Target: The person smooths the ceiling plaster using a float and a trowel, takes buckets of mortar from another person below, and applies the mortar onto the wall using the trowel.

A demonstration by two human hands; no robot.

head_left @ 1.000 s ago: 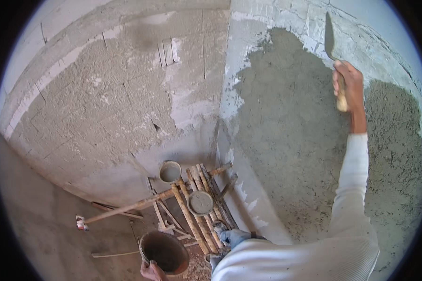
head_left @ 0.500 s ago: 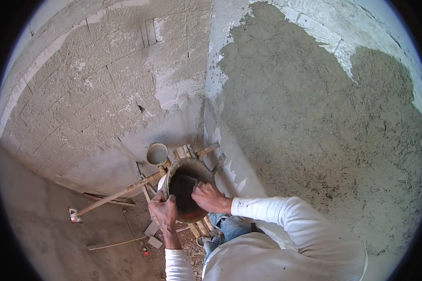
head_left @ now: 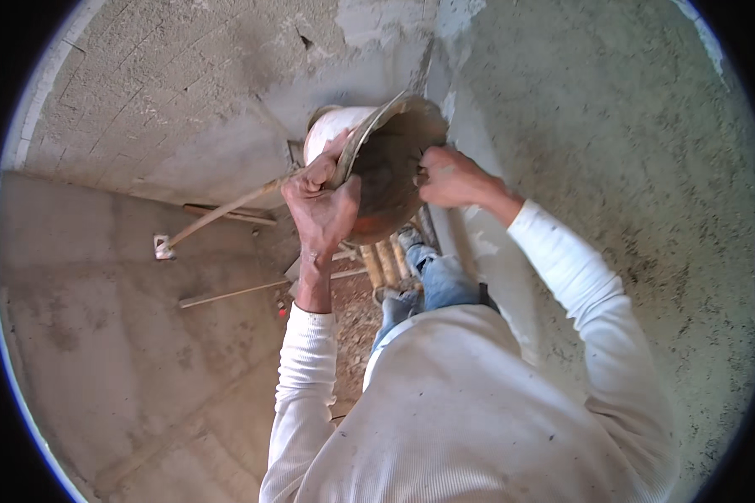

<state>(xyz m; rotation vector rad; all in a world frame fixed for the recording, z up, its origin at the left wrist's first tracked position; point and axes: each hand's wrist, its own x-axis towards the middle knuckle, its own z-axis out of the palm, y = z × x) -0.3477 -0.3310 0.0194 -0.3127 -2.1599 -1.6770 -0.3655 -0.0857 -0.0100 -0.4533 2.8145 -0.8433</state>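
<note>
A mortar-stained bucket (head_left: pixel 377 216) is held up in front of me, tipped so that its dark mouth faces me. Its outer side looks whitish and smeared. My left hand (head_left: pixel 323 199) is wrapped round the left part of the rim, thumb over the edge. At the right side of the mouth, my right hand (head_left: pixel 456 178) is closed, its fingertips just inside the bucket. What those fingers hold, if anything, is hidden. Deep shadow covers the bucket's contents.
Below the bucket, several round wooden poles (head_left: pixel 386 261) lie side by side by my feet. A long pole (head_left: pixel 226 210) slants out left to a white piece (head_left: pixel 164 247). A wood strip (head_left: pixel 231 293) lies lower. Wet-plastered wall (head_left: pixel 612 159) rises right, rough block wall (head_left: pixel 176 84) ahead.
The bucket has been raised away from me and tipped further. My right hand has shifted from within its mouth to the right edge. The view has tilted downward.
</note>
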